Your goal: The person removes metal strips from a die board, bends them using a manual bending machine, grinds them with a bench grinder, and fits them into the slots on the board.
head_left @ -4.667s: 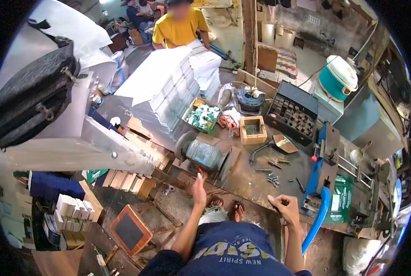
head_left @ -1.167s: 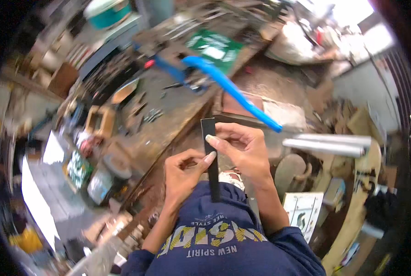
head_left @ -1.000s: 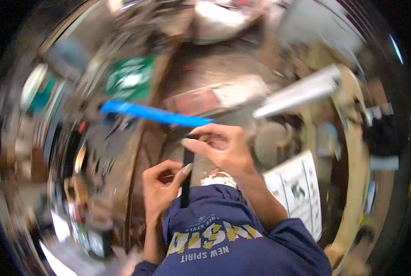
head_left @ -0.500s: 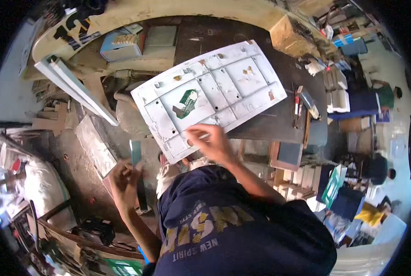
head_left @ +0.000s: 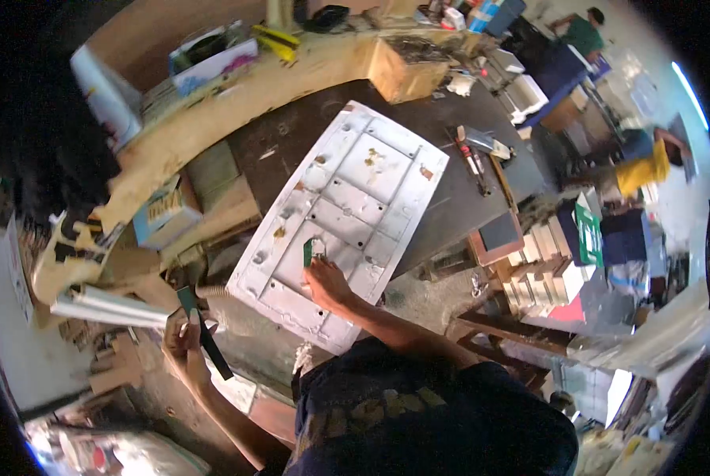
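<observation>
My left hand (head_left: 182,337) is closed around a thin dark flat strip (head_left: 213,350), which slants down to the right at the left of the view. A white ribbed panel (head_left: 394,198) lies tilted across the dark table. Over its lower half, my right hand (head_left: 327,284) has its fingers pinched at a small green and white packet (head_left: 309,251). The fingers partly cover the packet; whether it is lifted off the panel cannot be told.
Tools with red handles (head_left: 471,159) lie on the dark table (head_left: 458,218) right of the panel. Wooden blocks (head_left: 541,246) are stacked at the right. Long white bars (head_left: 117,307) stick out beyond my left hand. Two people (head_left: 644,168) (head_left: 583,35) are at the upper right.
The view has swung from the bench to the table with the panel. My right hand has let go of the strip and reached the green packet; my left hand keeps the strip.
</observation>
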{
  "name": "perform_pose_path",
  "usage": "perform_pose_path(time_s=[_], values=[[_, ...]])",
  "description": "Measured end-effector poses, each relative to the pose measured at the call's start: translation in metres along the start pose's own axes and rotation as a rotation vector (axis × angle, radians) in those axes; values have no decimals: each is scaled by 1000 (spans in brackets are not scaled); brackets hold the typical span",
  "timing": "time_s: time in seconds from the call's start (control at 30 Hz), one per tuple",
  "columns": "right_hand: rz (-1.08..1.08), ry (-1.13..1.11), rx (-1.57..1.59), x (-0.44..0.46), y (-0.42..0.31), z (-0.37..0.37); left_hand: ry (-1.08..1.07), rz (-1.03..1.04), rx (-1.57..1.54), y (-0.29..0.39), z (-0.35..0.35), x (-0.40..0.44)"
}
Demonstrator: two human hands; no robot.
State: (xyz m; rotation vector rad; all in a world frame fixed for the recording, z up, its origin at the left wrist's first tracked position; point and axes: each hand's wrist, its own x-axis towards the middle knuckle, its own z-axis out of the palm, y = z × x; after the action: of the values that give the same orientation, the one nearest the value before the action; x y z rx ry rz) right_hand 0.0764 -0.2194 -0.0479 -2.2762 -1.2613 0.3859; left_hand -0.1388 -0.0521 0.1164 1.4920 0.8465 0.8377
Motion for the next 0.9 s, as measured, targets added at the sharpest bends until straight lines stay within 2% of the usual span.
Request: perform_pose_path(time_s=[0.03, 0.07, 0.1, 0.13, 0.17, 0.2, 0.27, 0.3, 0.33, 0.4, 0.47, 0.53, 0.67, 0.73, 0.8, 0.9], values=[[-6, 38, -13, 0, 1, 2, -37, -2, 1, -8, 8, 12], [35, 45, -7, -3, 4, 6, 28, 61, 5, -20, 19, 23], [56, 37, 155, -5, 7, 9, 98, 121, 9, -24, 33, 33], [63, 32, 314, -6, 13, 10, 75, 108, 10, -26, 45, 46], [4, 193, 328, -9, 18, 11, -120, 105, 113, -19, 61, 61], [15, 190, 334, -13, 23, 4, -309, 107, 216, -13, 79, 76], [154, 109, 739, -22, 30, -34, -391, 42, 146, -4, 130, 87], [243, 50, 760, -29, 36, -56, -435, 165, 238, -6, 154, 93], [247, 55, 770, -35, 46, -70, -492, 139, 117, -27, 174, 104], [540, 56, 899, -50, 73, -89, -621, 190, 355, -22, 228, 117], [536, 76, 1256, -73, 119, -93, -715, 388, 466, -13, 293, 121], [687, -4, 1362, -81, 146, -134, -821, 412, 433, -19, 351, 127], [842, 69, 1230, -102, 207, -148, -1014, 647, 539, -61, 448, 140], [890, 433, 1052, -110, 239, -123, -1028, 684, 596, -76, 486, 146], [941, 453, 1038, -84, 245, -167, -1108, 889, 497, -95, 514, 151], [977, 470, 975, -71, 264, -192, -1151, 877, 480, -110, 537, 155]])
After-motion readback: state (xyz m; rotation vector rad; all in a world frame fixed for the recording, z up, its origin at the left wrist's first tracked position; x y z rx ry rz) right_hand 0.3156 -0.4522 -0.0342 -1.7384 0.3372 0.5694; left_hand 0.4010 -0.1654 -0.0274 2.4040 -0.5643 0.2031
